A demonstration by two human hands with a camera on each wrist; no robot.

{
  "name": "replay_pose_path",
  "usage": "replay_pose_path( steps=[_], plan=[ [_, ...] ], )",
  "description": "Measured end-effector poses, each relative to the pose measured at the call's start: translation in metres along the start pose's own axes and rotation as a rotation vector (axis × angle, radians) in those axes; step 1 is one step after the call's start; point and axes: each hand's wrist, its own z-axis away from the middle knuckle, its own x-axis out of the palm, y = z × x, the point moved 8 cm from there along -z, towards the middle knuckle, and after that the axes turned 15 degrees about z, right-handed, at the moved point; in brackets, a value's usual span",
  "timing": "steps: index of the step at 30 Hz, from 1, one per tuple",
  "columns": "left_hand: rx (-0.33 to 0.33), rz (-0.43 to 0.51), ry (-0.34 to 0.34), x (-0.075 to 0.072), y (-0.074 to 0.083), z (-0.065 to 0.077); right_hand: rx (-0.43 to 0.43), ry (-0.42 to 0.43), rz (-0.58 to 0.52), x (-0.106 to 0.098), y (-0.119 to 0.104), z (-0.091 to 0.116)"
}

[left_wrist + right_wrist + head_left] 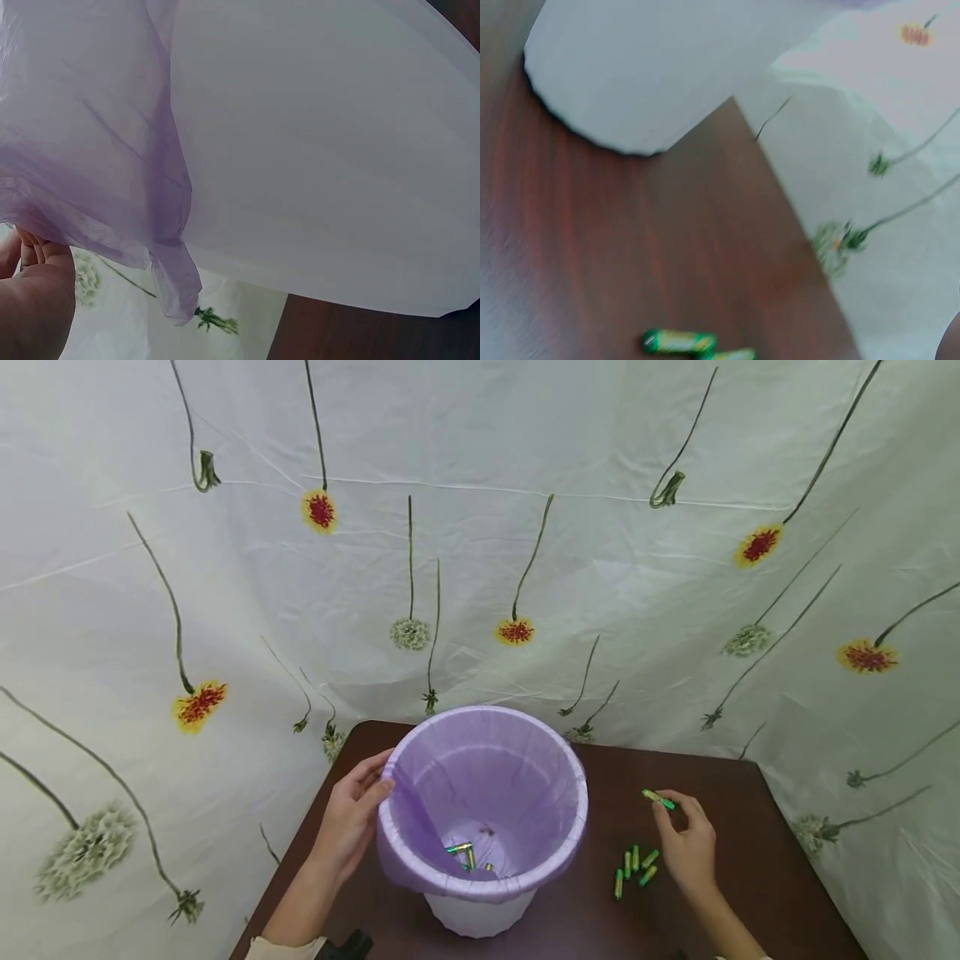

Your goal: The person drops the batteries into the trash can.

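Observation:
A white bin (480, 913) lined with a purple plastic bag (431, 883) stands on the table. My left hand (351, 814) grips its left rim, thumb on the bag at the edge; in the left wrist view the hand (37, 289) is partly hidden under the bag's loose folds. To the right of the bin, my right hand (688, 839) pinches a green and yellow battery (658, 799) between thumb and fingers, above the table. Several similar batteries (627, 863) lie below and left of that hand. More batteries (459, 847) rest on the bin's bottom, partly hidden by the liner.
The dark brown wooden table (720, 777) has a rounded far left corner. A pale curtain (480, 568) printed with flowers hangs behind it and along both sides. Near the left wrist is a black object (351, 946), cut off by the frame's bottom.

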Motion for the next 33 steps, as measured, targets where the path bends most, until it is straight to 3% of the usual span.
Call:
replay_pose_path(
  steps=[4,9,18,33],
  plan=[
    [0.003,0.003,-0.009,0.001,0.000,-0.001,-0.043,-0.024,-0.046,-0.011,-0.047,-0.011],
    [0.003,0.002,-0.021,0.002,0.001,-0.003,-0.132,-0.062,-0.066,-0.010,-0.076,-0.025],
    [-0.004,-0.005,-0.022,0.002,0.000,-0.002,-0.219,-0.065,-0.113,-0.009,-0.109,-0.043],
    [-0.012,-0.016,0.002,0.001,0.000,-0.002,-0.385,-0.123,-0.137,-0.004,-0.156,-0.055]
  ],
)
